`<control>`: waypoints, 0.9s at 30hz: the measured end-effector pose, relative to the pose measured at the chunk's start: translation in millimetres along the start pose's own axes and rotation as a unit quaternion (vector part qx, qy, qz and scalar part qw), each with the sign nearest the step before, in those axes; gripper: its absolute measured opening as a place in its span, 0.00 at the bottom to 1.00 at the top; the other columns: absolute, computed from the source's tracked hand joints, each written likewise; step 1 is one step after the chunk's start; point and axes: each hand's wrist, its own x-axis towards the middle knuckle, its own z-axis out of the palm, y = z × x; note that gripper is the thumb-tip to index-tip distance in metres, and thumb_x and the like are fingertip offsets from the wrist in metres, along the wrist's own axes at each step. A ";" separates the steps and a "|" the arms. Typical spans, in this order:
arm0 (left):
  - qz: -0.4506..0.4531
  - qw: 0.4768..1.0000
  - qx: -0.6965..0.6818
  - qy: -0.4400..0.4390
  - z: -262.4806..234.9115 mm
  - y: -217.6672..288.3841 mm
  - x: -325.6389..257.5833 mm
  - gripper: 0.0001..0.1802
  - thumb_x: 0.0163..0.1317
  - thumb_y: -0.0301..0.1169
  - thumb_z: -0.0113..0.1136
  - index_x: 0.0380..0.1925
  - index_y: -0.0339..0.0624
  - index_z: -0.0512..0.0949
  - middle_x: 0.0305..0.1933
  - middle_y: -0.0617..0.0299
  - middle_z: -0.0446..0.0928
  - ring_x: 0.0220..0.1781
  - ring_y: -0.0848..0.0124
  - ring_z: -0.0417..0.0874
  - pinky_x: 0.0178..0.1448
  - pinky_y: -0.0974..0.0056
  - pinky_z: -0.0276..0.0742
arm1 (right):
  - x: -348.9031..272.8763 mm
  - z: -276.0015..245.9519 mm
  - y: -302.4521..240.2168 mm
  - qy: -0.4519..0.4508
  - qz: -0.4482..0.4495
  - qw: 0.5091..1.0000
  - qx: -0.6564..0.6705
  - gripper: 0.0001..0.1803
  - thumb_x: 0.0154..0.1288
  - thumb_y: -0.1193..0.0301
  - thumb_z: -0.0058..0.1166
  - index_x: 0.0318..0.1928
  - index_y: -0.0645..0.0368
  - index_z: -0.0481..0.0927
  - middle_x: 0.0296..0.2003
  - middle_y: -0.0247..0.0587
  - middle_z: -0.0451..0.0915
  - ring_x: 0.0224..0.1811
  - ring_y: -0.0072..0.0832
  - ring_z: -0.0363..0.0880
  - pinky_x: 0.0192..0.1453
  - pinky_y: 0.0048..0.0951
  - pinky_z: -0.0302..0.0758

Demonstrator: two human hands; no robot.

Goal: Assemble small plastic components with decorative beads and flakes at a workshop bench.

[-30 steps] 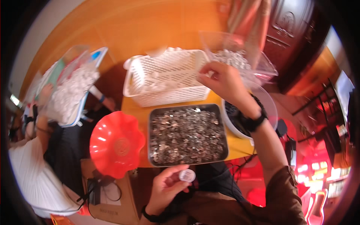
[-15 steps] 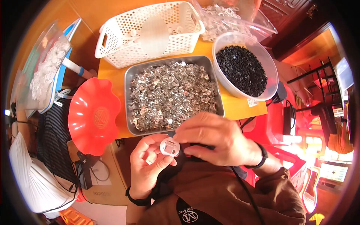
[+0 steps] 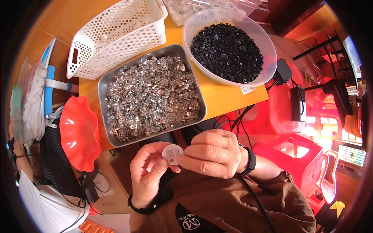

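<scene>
Between the thumb and fingers of my left hand (image 3: 149, 171) is a small round white plastic part (image 3: 171, 154), with a slot and a small hole in its face. My right hand (image 3: 213, 153) is closed, its fingertips pressed together against the right side of that part. Whatever those fingertips pinch, if anything, is hidden. Just beyond my hands stands a metal tray (image 3: 203, 110) heaped with small shiny metal pieces (image 3: 151, 97). Both hands are over my lap, off the tray's near edge.
Small black pieces (image 3: 227, 52) fill a clear round tub (image 3: 268, 72) at the far right. A white perforated basket (image 3: 128, 50) stands behind the tray. To the left is a red wavy-rimmed bowl (image 3: 79, 134). Cables (image 3: 237, 120) hang by the yellow table's (image 3: 229, 101) right side, near red stools (image 3: 291, 155).
My right hand has come down from the tray's near edge, and its fingertips have closed against the white part. The view has turned, so the tray and tub appear further left.
</scene>
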 end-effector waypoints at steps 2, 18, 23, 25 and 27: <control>-0.004 1.000 0.003 -0.010 -1.7 -1.1 0.7 0.18 0.64 0.30 0.56 0.49 0.29 0.70 0.41 0.52 0.78 0.36 0.69 0.80 0.39 0.65 0.79 | -2.4 1.8 0.8 -0.011 -0.005 1.000 -0.002 0.14 0.43 0.73 0.62 0.35 0.61 0.80 0.31 0.34 0.76 0.28 0.24 0.75 0.25 0.21 0.73; -0.035 0.997 -0.013 -0.062 -12.7 0.0 10.4 0.23 0.61 0.30 0.59 0.53 0.27 0.68 0.48 0.49 0.75 0.43 0.65 0.79 0.46 0.61 0.79 | -8.6 9.3 3.3 -0.015 -0.013 1.000 -0.010 0.17 0.38 0.74 0.57 0.35 0.63 0.80 0.32 0.35 0.75 0.27 0.24 0.74 0.24 0.20 0.72; -0.012 0.999 -0.042 -0.018 -20.4 -7.9 5.9 0.24 0.60 0.31 0.60 0.54 0.29 0.68 0.44 0.49 0.77 0.39 0.65 0.80 0.41 0.62 0.79 | -2.8 -4.2 22.4 -0.037 0.107 0.993 -0.043 0.16 0.39 0.75 0.59 0.35 0.59 0.81 0.29 0.34 0.77 0.26 0.28 0.76 0.24 0.26 0.73; -0.001 0.999 -0.028 0.021 -22.3 -7.5 5.0 0.24 0.61 0.32 0.60 0.54 0.31 0.68 0.42 0.50 0.77 0.37 0.64 0.80 0.38 0.62 0.78 | 3.1 -10.3 37.8 -0.095 0.233 0.964 -0.090 0.14 0.39 0.76 0.58 0.33 0.58 0.80 0.28 0.35 0.76 0.29 0.32 0.77 0.28 0.30 0.75; 0.024 0.998 -0.039 0.037 -26.1 -11.7 3.1 0.22 0.61 0.32 0.60 0.52 0.32 0.69 0.42 0.50 0.77 0.36 0.64 0.80 0.37 0.63 0.78 | 9.0 -8.8 49.5 -0.122 0.216 0.961 -0.119 0.12 0.42 0.77 0.60 0.32 0.57 0.80 0.27 0.35 0.76 0.29 0.33 0.76 0.29 0.30 0.74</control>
